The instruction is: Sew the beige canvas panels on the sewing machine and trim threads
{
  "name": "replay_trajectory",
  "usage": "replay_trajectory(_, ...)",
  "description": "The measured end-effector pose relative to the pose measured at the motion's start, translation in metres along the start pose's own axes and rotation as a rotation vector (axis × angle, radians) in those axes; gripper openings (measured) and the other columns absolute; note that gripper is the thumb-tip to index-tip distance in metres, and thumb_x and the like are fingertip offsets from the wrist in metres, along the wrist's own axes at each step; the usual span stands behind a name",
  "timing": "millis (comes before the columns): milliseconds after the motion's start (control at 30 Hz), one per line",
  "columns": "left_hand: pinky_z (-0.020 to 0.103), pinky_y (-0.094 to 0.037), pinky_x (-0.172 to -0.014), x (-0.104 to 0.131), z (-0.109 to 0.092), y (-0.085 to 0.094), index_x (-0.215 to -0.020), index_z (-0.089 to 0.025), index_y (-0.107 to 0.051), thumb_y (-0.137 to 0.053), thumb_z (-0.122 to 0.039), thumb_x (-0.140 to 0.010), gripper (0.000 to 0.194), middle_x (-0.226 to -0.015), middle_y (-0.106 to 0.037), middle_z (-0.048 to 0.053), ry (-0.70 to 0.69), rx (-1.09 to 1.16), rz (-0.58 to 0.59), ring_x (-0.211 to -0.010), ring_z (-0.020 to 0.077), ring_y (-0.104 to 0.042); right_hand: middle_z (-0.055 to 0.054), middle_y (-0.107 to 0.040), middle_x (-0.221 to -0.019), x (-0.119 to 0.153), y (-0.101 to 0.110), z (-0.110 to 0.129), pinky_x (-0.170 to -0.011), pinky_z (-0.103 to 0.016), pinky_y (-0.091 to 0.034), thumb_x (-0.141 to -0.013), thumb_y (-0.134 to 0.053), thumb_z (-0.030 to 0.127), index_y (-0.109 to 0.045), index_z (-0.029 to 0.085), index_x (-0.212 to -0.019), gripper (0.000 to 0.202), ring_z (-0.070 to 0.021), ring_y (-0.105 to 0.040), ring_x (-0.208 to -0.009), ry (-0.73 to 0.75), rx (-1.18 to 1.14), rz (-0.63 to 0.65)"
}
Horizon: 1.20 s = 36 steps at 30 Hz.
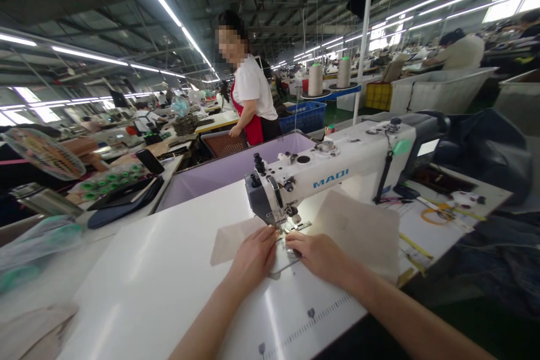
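**Both hands flat on beige fabric at the needle of a MAQI machine**

The left hand (253, 256) lies palm down on a piece of beige fabric (358, 230), its fingers stretched out and pressing the cloth to the white table (147, 270), fingertips just short of the presser foot (291, 228). The right hand (323, 256) rests the same way on the right side, its fingers extended and flat, tips touching the cloth just beside the foot. Neither hand is clenched or grips anything; both only press down. The fabric runs under the foot, spreading left beneath the left hand and further right and away past the right hand.

The white sewing machine (337, 166) stands far of the hands and carries "MAQI" in blue letters on its arm. A ruler scale is printed along the table's near edge; its numbers are too small to read.

Farther left, a person in a white shirt and red apron (253, 101) stands by a blue basket (306, 115). Two large thread cones (315, 80) stand beyond.
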State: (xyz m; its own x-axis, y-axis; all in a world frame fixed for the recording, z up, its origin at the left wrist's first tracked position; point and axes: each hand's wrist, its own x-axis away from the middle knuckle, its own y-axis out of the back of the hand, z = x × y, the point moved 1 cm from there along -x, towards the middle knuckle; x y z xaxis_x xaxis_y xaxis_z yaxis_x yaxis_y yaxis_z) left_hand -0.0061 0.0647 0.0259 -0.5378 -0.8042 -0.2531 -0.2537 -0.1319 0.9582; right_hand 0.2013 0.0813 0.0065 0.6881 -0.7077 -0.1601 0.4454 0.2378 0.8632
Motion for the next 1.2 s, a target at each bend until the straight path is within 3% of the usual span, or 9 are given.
replay_trajectory(433, 0.044, -0.052, -0.107, 0.007, 0.014, -0.009, -0.128, -0.018, -0.064, -0.045, -0.026, -0.101, 0.034, -0.132, -0.067, 0.010, -0.062, -0.054, -0.050, -0.125, 0.0264, -0.061, -0.005, -0.064, -0.134, 0.011, -0.006, 0.009, -0.094, -0.030, -0.048, -0.096, -0.046, 0.015, -0.064, 0.025, -0.127, 0.037, -0.0204, -0.067, -0.105, -0.079, 0.007, -0.015)
replay_trajectory(800, 0.048, -0.050, -0.108, 0.009, 0.015, -0.012, -0.131, -0.020, -0.062, -0.044, -0.025, -0.101, 0.036, -0.134, -0.066, 0.010, 0.008, -0.094, -0.055, -0.126, 0.0260, -0.059, -0.003, -0.064, -0.136, 0.009, -0.003, 0.009, -0.099, -0.031, -0.046, -0.095, -0.048, 0.015, -0.065, 0.027, -0.126, 0.037, -0.0205, -0.065, -0.111, -0.081, -0.035, -0.020)
replay_trajectory(900, 0.049, -0.054, -0.100, 0.010, 0.004, -0.005, -0.130, -0.021, -0.061, -0.045, -0.025, -0.100, 0.034, -0.133, -0.065, 0.010, 0.073, -0.130, -0.002, -0.121, 0.0275, -0.060, -0.002, -0.063, -0.136, 0.011, 0.000, 0.009, -0.099, -0.031, -0.047, -0.094, -0.049, 0.014, -0.066, 0.028, -0.124, 0.037, -0.0204, -0.065, -0.112, -0.102, -0.055, -0.029)
replay_trajectory(1033, 0.043, -0.058, -0.087, 0.017, -0.027, 0.001, -0.115, -0.021, -0.065, -0.050, -0.024, -0.098, 0.023, -0.116, -0.067, 0.010, 0.154, -0.098, 0.087, -0.105, 0.0270, -0.061, -0.003, -0.063, -0.138, 0.022, 0.003, 0.013, -0.099, -0.032, -0.048, -0.093, -0.048, 0.013, -0.066, 0.026, -0.124, 0.038, -0.0212, -0.065, -0.113, -0.088, -0.078, -0.043)
replay_trajectory(1200, 0.045, -0.057, -0.091, 0.023, -0.048, -0.004, -0.119, -0.019, -0.062, -0.052, -0.014, -0.093, 0.029, -0.120, -0.064, 0.010, 0.152, -0.042, 0.095, -0.108, 0.0279, -0.058, -0.005, -0.064, -0.135, 0.037, -0.001, 0.017, -0.097, -0.031, -0.048, -0.092, -0.048, 0.012, -0.065, 0.022, -0.125, 0.039, -0.0219, -0.066, -0.111, -0.033, -0.070, 0.003)
